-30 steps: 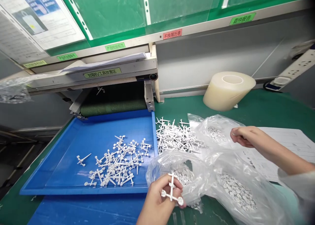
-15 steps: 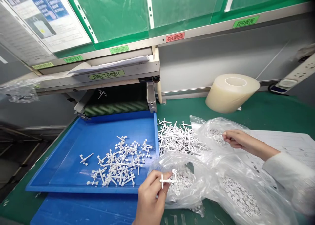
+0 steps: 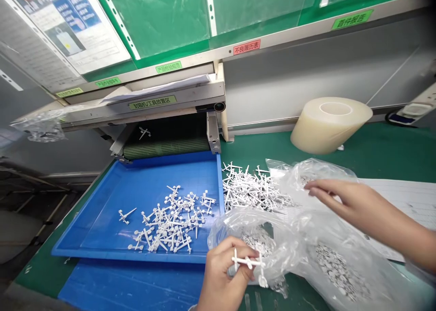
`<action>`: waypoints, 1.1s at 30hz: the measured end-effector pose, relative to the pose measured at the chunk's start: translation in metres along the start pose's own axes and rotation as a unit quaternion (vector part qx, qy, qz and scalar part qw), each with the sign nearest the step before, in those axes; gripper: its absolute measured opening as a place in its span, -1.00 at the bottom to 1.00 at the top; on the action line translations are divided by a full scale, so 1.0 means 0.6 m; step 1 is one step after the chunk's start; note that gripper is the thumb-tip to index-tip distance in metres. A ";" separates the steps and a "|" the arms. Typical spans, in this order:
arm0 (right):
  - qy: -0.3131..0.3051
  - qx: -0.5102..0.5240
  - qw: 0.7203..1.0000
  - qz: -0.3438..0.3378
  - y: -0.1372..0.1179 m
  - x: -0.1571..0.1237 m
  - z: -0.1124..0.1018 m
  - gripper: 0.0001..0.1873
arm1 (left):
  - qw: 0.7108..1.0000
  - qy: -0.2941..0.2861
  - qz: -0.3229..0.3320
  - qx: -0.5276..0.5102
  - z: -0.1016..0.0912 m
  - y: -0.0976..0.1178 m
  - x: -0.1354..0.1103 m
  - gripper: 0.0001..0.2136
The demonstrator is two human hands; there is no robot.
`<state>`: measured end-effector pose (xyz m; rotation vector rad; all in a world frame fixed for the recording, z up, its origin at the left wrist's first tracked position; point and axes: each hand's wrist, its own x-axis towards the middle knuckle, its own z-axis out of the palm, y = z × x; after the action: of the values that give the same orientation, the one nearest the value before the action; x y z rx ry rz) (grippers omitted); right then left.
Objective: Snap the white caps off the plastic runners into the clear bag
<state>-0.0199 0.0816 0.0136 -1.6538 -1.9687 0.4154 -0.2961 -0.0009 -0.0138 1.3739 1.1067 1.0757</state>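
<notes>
The green table (image 3: 257, 144) bears a blue tray (image 3: 136, 179) left, white parts (image 3: 248, 189) centre, plastic bags (image 3: 322, 227) near right, a roll (image 3: 318, 131) far right.

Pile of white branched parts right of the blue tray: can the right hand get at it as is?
Probably yes. The right hand is to the right of the white pile, which lies mostly uncovered; the left hand and front plastic bag sit nearer the viewer, leaving that approach free.
</notes>
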 end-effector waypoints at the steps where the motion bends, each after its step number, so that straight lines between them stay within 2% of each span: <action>1: -0.051 0.035 0.998 -0.017 -0.036 -0.016 -0.003 -0.70 | 1.000 -0.010 0.010 0.015 0.003 0.003 0.000 -0.83; 2: -0.149 0.108 0.983 -0.008 -0.071 -0.031 -0.004 -0.65 | 0.999 -0.020 0.021 0.034 0.005 0.006 0.001 -0.84; 3: -0.196 0.169 0.966 0.005 -0.102 -0.045 -0.002 -0.64 | 0.997 -0.031 0.035 0.054 0.008 0.010 0.002 -0.85; 5: -0.287 0.265 0.920 0.035 -0.147 -0.066 0.008 -0.66 | 0.992 -0.057 0.064 0.089 0.012 0.016 0.003 -0.85; 7: -0.334 0.359 0.867 0.090 -0.164 -0.078 0.024 -0.64 | 0.986 -0.083 0.092 0.111 0.013 0.019 0.003 -0.83; 8: -0.353 0.411 0.831 0.123 -0.164 -0.082 0.033 -0.62 | 0.983 -0.091 0.105 0.118 0.012 0.020 0.002 -0.83; 11: -0.397 0.560 0.697 0.209 -0.148 -0.091 0.055 -0.57 | 0.978 -0.092 0.132 0.136 0.010 0.017 -0.002 -0.81; 12: -0.403 0.585 0.667 0.225 -0.143 -0.095 0.059 -0.57 | 0.977 -0.087 0.135 0.141 0.010 0.016 -0.004 -0.81; 13: -0.397 0.592 0.662 0.231 -0.140 -0.098 0.061 -0.56 | 0.977 -0.080 0.135 0.143 0.010 0.016 -0.006 -0.81; 14: -0.379 0.580 0.685 0.223 -0.140 -0.102 0.061 -0.56 | 0.980 -0.073 0.127 0.138 0.011 0.016 -0.008 -0.80; 16: -0.314 0.499 0.790 0.169 -0.143 -0.110 0.056 -0.61 | 0.989 -0.061 0.084 0.108 0.013 0.017 -0.010 -0.79; 17: -0.268 0.443 0.846 0.127 -0.145 -0.114 0.053 -0.68 | 0.993 -0.058 0.053 0.089 0.014 0.018 -0.011 -0.79; 18: -0.222 0.391 0.889 0.078 -0.148 -0.117 0.050 -0.75 | 0.996 -0.056 0.020 0.073 0.015 0.019 -0.012 -0.78; 19: -0.176 0.349 0.920 0.040 -0.150 -0.120 0.048 -0.80 | 0.997 -0.055 -0.008 0.062 0.016 0.021 -0.012 -0.78; 20: -0.135 0.324 0.936 0.022 -0.151 -0.122 0.047 -0.82 | 0.997 -0.051 -0.028 0.057 0.016 0.022 -0.011 -0.78; 21: -0.109 0.324 0.939 0.031 -0.152 -0.124 0.049 -0.84 | 0.997 -0.042 -0.038 0.058 0.016 0.023 -0.011 -0.79; 22: -0.101 0.349 0.929 0.064 -0.152 -0.124 0.051 -0.84 | 0.997 -0.031 -0.039 0.062 0.015 0.024 -0.010 -0.79; 23: -0.117 0.393 0.906 0.109 -0.152 -0.124 0.056 -0.81 | 0.997 -0.018 -0.034 0.066 0.014 0.025 -0.010 -0.79; 24: -0.154 0.447 0.868 0.154 -0.152 -0.125 0.061 -0.76 | 0.997 -0.006 -0.026 0.070 0.014 0.025 -0.009 -0.80; 26: -0.249 0.551 0.770 0.206 -0.153 -0.127 0.072 -0.65 | 0.997 0.009 -0.013 0.074 0.013 0.025 -0.008 -0.80; 27: -0.284 0.583 0.730 0.212 -0.155 -0.130 0.076 -0.61 | 0.997 0.011 -0.010 0.072 0.012 0.024 -0.007 -0.81; 28: -0.306 0.601 0.707 0.213 -0.157 -0.133 0.080 -0.59 | 0.998 0.013 -0.009 0.068 0.012 0.024 -0.007 -0.82; 30: -0.320 0.609 0.695 0.209 -0.162 -0.139 0.084 -0.57 | 0.998 0.017 -0.009 0.058 0.013 0.023 -0.006 -0.83; 33: -0.322 0.589 0.711 0.207 -0.170 -0.144 0.083 -0.54 | 0.999 0.018 -0.005 0.050 0.014 0.023 -0.006 -0.84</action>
<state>-0.1217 -0.0180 0.0120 -1.0195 -1.0347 2.1176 -0.2878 -0.0067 -0.0007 1.4312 1.2067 1.0524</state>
